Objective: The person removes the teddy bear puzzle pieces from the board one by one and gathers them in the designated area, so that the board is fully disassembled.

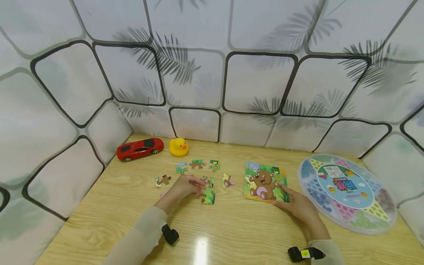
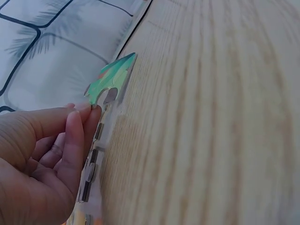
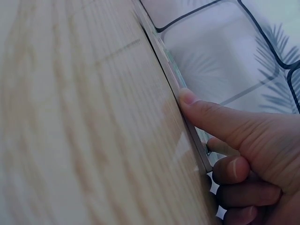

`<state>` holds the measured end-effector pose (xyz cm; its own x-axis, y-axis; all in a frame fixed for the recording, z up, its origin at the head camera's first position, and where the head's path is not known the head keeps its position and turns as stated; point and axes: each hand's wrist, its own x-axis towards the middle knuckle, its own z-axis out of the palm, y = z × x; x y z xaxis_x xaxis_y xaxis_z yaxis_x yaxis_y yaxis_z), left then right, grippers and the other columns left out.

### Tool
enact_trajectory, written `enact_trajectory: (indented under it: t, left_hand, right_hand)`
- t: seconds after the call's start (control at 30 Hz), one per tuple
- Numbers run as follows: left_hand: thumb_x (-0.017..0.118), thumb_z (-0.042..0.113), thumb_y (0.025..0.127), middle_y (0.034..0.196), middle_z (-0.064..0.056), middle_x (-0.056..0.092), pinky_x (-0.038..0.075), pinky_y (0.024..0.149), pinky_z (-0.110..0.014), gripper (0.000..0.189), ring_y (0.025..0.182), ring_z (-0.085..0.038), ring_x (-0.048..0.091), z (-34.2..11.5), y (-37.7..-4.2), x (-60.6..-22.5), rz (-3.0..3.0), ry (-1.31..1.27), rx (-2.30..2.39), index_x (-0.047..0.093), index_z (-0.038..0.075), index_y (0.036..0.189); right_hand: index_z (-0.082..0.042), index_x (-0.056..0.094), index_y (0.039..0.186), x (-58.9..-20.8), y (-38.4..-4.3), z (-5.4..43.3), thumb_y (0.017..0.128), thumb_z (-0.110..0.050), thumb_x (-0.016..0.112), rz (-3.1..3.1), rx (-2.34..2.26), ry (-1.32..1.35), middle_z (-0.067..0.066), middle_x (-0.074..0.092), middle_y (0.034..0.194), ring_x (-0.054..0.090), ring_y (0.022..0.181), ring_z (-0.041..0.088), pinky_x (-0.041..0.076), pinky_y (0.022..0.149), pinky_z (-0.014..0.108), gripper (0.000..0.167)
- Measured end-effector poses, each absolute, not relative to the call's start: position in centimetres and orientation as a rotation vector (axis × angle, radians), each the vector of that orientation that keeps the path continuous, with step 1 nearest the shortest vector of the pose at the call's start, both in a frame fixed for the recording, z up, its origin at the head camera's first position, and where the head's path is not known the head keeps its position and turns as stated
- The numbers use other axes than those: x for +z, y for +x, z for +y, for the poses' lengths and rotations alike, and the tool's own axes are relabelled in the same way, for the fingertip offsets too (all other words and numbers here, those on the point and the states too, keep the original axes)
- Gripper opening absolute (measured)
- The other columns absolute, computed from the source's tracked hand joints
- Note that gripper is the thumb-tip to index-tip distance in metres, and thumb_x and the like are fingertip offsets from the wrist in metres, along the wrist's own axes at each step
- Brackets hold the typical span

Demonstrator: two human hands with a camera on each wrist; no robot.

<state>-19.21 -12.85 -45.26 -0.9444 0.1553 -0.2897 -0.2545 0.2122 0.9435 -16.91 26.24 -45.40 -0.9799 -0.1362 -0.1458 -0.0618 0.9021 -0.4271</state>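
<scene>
My left hand (image 1: 185, 187) pinches a green jigsaw piece (image 2: 112, 78) between thumb and fingertips, its corner pointing away from the hand in the left wrist view. In the head view the green piece (image 1: 208, 197) shows just right of those fingers. Several loose jigsaw pieces, among them a yellow and brown one (image 1: 227, 180) and a brown one (image 1: 197, 164), lie around that hand. At the right, a square bear picture board (image 1: 263, 183) lies on the table. My right hand (image 1: 299, 206) grips its lower right corner, thumb along the near edge (image 3: 187, 108).
A red toy car (image 1: 140, 149) and a yellow rubber duck (image 1: 179, 147) stand at the back left. To the right of the right hand lies a round board game box (image 1: 346, 191). A patterned curtain wall (image 1: 198, 84) closes off the wooden table (image 1: 232, 232) at the back.
</scene>
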Motion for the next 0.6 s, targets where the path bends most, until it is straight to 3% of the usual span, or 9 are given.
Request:
enact_trajectory:
  t: [0.27, 0.6]
  left_hand:
    - [0.068, -0.009, 0.078, 0.088, -0.011, 0.072, 0.051, 0.059, -0.022, 0.021, 0.067, -0.012, 0.065, -12.93, -19.51, -45.11, 2.204, -0.042, 1.751, 0.071, -0.002, 0.098]
    - [0.067, -0.006, 0.082, 0.092, -0.011, 0.071, 0.052, 0.062, -0.022, 0.023, 0.075, -0.013, 0.066, -13.31, -19.92, -45.18, 2.164, -0.039, 1.773, 0.070, -0.002, 0.104]
  right_hand:
    - [-0.007, 0.035, 0.145, -45.51, -17.20, 26.42, 0.077, -0.066, 0.062, 2.892, -0.630, -0.141, 0.040, 0.045, 0.126, 0.053, 0.102, 0.054, 0.046, 0.078, 0.059, 0.094]
    - [-0.008, 0.036, 0.145, -46.01, -17.31, 26.70, 0.077, -0.067, 0.061, 2.896, -0.631, -0.129, 0.039, 0.043, 0.129, 0.051, 0.104, 0.056, 0.045, 0.080, 0.061, 0.094]
